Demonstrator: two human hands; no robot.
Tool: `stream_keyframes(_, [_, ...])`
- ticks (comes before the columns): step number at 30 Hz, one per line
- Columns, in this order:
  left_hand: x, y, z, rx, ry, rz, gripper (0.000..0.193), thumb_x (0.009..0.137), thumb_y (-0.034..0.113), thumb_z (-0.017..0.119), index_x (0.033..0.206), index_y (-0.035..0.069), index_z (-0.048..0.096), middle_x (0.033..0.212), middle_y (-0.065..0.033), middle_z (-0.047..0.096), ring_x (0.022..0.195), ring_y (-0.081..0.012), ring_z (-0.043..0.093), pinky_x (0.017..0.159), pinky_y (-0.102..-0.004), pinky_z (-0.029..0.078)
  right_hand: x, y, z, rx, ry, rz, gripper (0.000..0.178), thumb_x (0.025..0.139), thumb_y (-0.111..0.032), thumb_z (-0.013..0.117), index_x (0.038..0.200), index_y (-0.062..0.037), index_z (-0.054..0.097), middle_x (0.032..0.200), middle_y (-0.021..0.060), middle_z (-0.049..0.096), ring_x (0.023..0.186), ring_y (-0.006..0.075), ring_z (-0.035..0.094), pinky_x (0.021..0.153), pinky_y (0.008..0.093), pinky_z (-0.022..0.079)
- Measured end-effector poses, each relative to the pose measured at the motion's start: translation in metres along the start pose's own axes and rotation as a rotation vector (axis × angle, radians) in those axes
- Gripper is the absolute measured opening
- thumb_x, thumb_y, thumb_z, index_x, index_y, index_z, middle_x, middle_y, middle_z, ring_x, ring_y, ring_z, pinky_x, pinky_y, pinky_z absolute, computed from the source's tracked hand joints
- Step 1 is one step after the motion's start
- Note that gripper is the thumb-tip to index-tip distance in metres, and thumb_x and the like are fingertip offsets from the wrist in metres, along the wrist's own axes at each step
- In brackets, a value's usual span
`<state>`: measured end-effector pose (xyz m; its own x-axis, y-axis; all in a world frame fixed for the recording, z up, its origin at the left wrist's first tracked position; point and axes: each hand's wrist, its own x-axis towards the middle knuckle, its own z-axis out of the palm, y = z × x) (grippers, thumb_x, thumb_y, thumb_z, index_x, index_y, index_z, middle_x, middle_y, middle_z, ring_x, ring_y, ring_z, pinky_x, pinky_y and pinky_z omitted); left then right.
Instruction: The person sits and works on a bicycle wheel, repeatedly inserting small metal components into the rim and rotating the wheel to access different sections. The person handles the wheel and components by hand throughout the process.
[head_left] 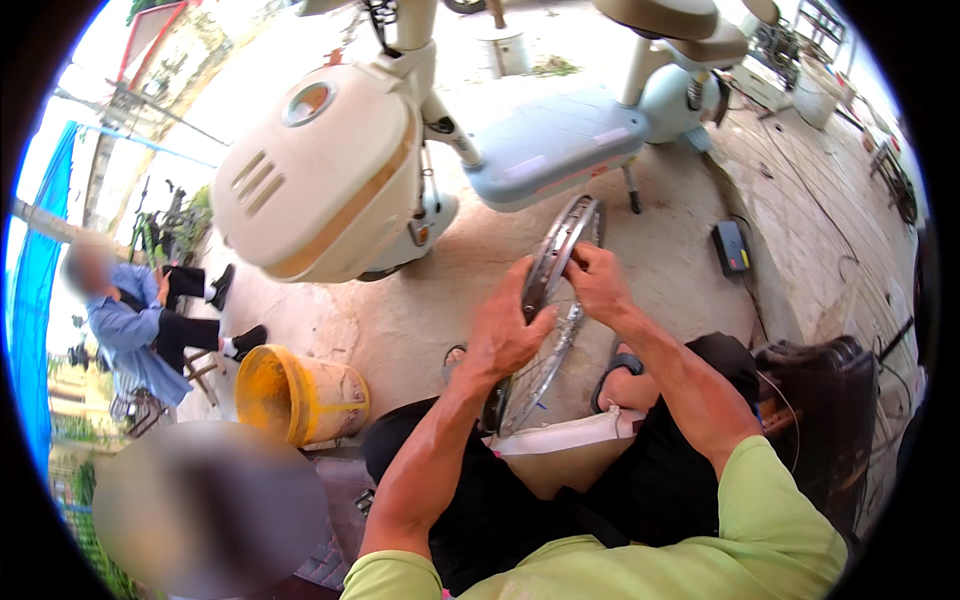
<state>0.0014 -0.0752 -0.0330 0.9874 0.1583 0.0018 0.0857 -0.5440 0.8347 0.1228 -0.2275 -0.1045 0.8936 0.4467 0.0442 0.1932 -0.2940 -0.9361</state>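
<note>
A silver spoked wheel rim stands on edge between my knees, its lower part close to my lap. My left hand is closed round the rim's left side, with the thumb across toward the spokes. My right hand has its fingers bent and pressed against the rim's inner right side. Its fingertips are partly hidden, so I cannot tell whether they also pinch a spoke. A pale strip of cloth lies across my lap under the rim.
A beige and light-blue scooter stands just ahead. A yellow bucket is at my left, near a seated person in a blue shirt. Another person is close by, lower left. At right are a black box, a dark brown padded item and cables.
</note>
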Motion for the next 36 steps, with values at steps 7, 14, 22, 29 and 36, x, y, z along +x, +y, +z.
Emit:
stream_keyframes(7, [-0.001, -0.012, -0.002, -0.030, 0.019, 0.118, 0.071, 0.088, 0.023, 0.068, 0.149, 0.003, 0.037, 0.130, -0.0294, 0.059, 0.115, -0.0438, 0.062, 0.099, -0.0471, 0.048, -0.001, 0.003, 0.017, 0.260, 0.003, -0.058, 0.015, 0.101, -0.009, 0.061, 0.107, 0.0019, 0.070, 0.093, 0.0053, 0.073, 0.086, 0.0112, 0.067, 0.076, 0.0291, 0.056])
stream_keyframes(14, [-0.006, -0.009, 0.000, -0.012, 0.044, 0.074, 0.074, 0.088, 0.025, 0.068, 0.150, 0.003, 0.035, 0.128, -0.0317, 0.059, 0.112, -0.0470, 0.062, 0.096, -0.0488, 0.049, -0.001, 0.015, 0.026, 0.114, 0.116, -0.182, 0.011, 0.097, -0.008, 0.064, 0.102, 0.0015, 0.068, 0.085, 0.0102, 0.066, 0.077, 0.0174, 0.061, 0.072, 0.0332, 0.050])
stream_keyframes(22, [-0.005, -0.010, 0.001, -0.040, 0.039, 0.086, 0.073, 0.087, 0.023, 0.068, 0.150, 0.004, 0.035, 0.128, -0.0296, 0.059, 0.111, -0.0456, 0.061, 0.095, -0.0483, 0.049, 0.004, 0.006, 0.011, 0.031, 0.068, -0.180, 0.014, 0.095, -0.006, 0.065, 0.105, 0.0025, 0.069, 0.087, 0.0112, 0.070, 0.079, 0.0170, 0.065, 0.073, 0.0329, 0.052])
stream_keyframes(29, [-0.011, -0.003, -0.007, -0.058, -0.013, 0.059, 0.075, 0.087, 0.023, 0.069, 0.151, 0.006, 0.033, 0.129, -0.0300, 0.059, 0.112, -0.0451, 0.062, 0.097, -0.0488, 0.049, 0.020, 0.009, -0.013, -0.042, 0.214, -0.057, 0.016, 0.097, -0.006, 0.063, 0.109, 0.0038, 0.068, 0.091, 0.0066, 0.072, 0.081, 0.0136, 0.065, 0.074, 0.0303, 0.053])
stream_keyframes(36, [-0.012, -0.007, -0.004, -0.032, -0.014, 0.064, 0.076, 0.087, 0.026, 0.068, 0.152, 0.008, 0.032, 0.129, -0.0317, 0.059, 0.110, -0.0473, 0.064, 0.096, -0.0501, 0.050, 0.018, 0.024, -0.002, 0.167, 0.026, -0.058, 0.017, 0.104, -0.010, 0.058, 0.110, 0.0018, 0.069, 0.094, 0.0025, 0.071, 0.084, 0.0092, 0.062, 0.075, 0.0265, 0.050])
